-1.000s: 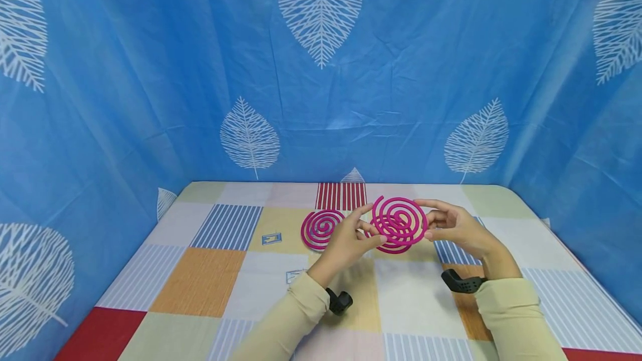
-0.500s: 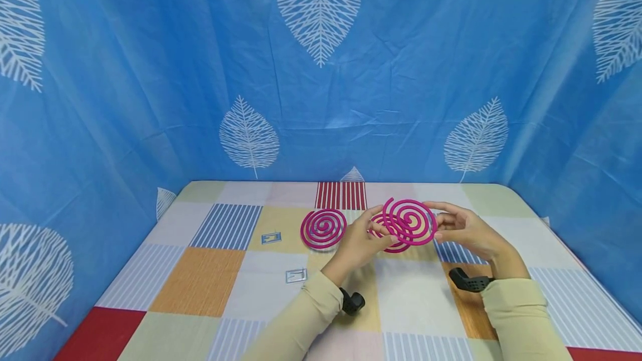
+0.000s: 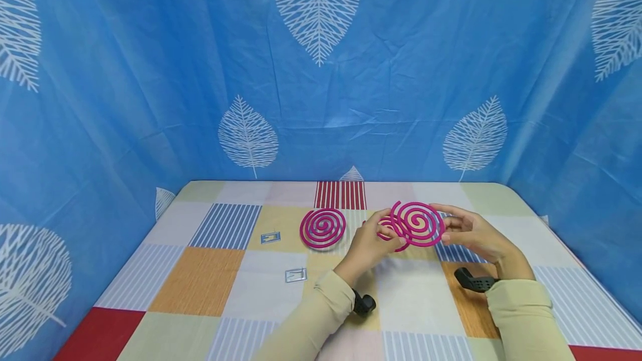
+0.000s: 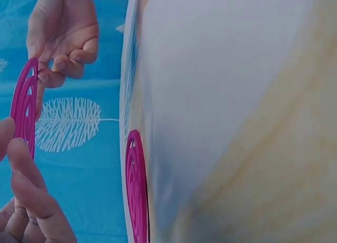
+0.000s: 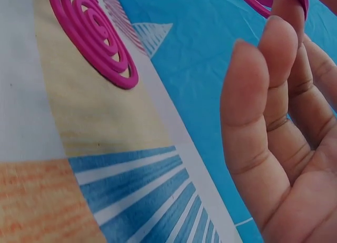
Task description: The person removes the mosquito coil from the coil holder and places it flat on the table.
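Note:
A magenta mosquito coil [image 3: 417, 220] is held up over the table, its flat face towards the head camera. My left hand [image 3: 373, 244] pinches its left edge between thumb and fingers. At the opposite edge my right hand [image 3: 473, 238] grips it with thumb and index finger, the other fingers curled in. In the left wrist view the raised coil [image 4: 25, 109] appears nearly edge-on between both hands. Behind it lies a second mosquito coil [image 5: 100, 35] on the cloth, partly hidden in the head view by the left hand and the raised coil.
Another magenta coil [image 3: 323, 228] lies flat to the left of my left hand. Two small metal coil stands, a far one [image 3: 271, 237] and a nearer one [image 3: 296, 275], rest on the patchwork tablecloth [image 3: 200, 283]. A blue leaf-print curtain [image 3: 371, 99] hangs around the table's back and sides.
Both hands have shifted to the right with the raised coil, which now overlaps less of the coil behind it. The left coil and the nearer metal stand have come fully into view.

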`<state>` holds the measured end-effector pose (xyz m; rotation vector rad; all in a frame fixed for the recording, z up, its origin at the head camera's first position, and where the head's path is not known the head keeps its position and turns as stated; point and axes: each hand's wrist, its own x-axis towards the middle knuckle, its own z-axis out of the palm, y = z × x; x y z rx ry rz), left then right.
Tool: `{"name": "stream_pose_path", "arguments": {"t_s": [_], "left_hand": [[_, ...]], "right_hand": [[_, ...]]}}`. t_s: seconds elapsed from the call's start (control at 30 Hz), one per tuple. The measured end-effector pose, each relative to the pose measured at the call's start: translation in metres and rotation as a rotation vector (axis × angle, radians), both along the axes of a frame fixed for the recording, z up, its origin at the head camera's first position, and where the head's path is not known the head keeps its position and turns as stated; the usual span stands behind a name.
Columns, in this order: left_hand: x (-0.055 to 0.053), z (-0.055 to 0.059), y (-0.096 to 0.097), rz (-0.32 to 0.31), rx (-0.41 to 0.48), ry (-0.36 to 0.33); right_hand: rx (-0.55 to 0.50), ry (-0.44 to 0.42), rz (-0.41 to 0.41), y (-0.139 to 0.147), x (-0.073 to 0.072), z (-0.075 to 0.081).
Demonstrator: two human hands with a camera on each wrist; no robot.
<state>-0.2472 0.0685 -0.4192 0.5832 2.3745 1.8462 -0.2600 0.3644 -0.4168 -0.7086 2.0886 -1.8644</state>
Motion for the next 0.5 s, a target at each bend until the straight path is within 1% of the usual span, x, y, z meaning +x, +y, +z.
{"name": "stream_pose_path", "arguments": {"t_s": [0.2,0.43,0.5], "left_hand": [[-0.003,-0.005,0.009,-0.005,0.017,-0.014],[-0.004,-0.008,0.016,-0.026,0.039,-0.074],[-0.005,-0.009,0.018,-0.026,0.045,-0.083]], "right_hand": [[0.031,-0.026,-0.065,0.005,0.004,-0.002],[0.006,-0.047,-0.072,0.012,0.005,-0.006],[0.014,-0.073,-0.099,0.013,0.005,-0.007]]}}
